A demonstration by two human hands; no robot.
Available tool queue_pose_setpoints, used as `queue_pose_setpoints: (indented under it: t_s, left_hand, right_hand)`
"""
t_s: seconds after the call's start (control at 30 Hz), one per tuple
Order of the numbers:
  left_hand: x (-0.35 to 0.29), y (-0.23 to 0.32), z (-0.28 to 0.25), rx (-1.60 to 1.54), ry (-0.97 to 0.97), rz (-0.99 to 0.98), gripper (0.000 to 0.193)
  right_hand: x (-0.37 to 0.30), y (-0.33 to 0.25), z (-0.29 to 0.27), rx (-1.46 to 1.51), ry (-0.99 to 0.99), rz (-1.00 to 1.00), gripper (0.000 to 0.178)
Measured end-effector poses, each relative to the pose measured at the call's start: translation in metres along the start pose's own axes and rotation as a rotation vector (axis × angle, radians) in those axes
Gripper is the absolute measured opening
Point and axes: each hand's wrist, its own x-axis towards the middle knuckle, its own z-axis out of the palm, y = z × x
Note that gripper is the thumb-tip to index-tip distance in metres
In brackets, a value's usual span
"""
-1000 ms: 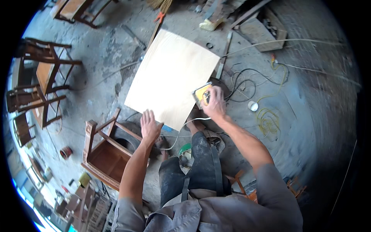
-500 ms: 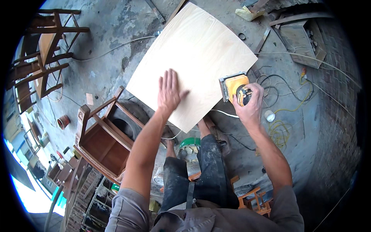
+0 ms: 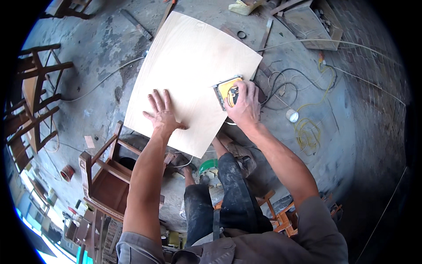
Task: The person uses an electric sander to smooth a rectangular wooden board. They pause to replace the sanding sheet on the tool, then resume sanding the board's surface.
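Note:
A pale wooden panel [image 3: 189,57] with gently curved edges lies in front of me. My left hand [image 3: 162,115] rests flat on its near left part, fingers spread, holding nothing. Near the panel's right edge, my right hand [image 3: 245,103] grips a yellow and black electric sander [image 3: 229,91] from above. The sander's flat pad sits over the panel's surface; the hand hides part of its body.
A brown wooden chair frame [image 3: 107,176] stands close at my left, with more chairs [image 3: 39,88] farther off. Cables [image 3: 285,86] coil on the floor at the right, near a white cup [image 3: 292,115]. A wooden box [image 3: 310,26] stands far right.
The sander in my right hand has come from the panel's right edge farther onto it. My left hand has spread its fingers and shifted left on the panel. The whole view has shifted.

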Motion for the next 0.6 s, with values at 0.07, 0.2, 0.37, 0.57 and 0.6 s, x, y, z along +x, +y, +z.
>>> queue_pose_setpoints:
  t_s: [0.07,0.2,0.37,0.57,0.6]
  left_hand:
    - [0.0,0.001,0.001,-0.004,0.002,0.001,0.171]
    - [0.002,0.002,0.001,0.013,-0.006,-0.003,0.171]
    - [0.001,0.003,0.005,0.016,0.022,-0.003,0.169]
    - [0.004,0.001,0.006,-0.027,0.004,-0.004,0.174]
    - [0.006,0.001,0.007,-0.026,0.0,-0.003,0.174]
  right_hand:
    - [0.007,0.005,-0.001,-0.054,0.026,0.027,0.063]
    - [0.05,0.025,-0.013,-0.103,0.061,0.127,0.059]
    - [0.068,0.046,-0.024,-0.082,0.081,0.162,0.059]
    - [-0.008,0.012,-0.006,-0.064,0.019,0.148,0.056]
    - [-0.024,0.003,-0.006,-0.051,0.006,0.143,0.056]
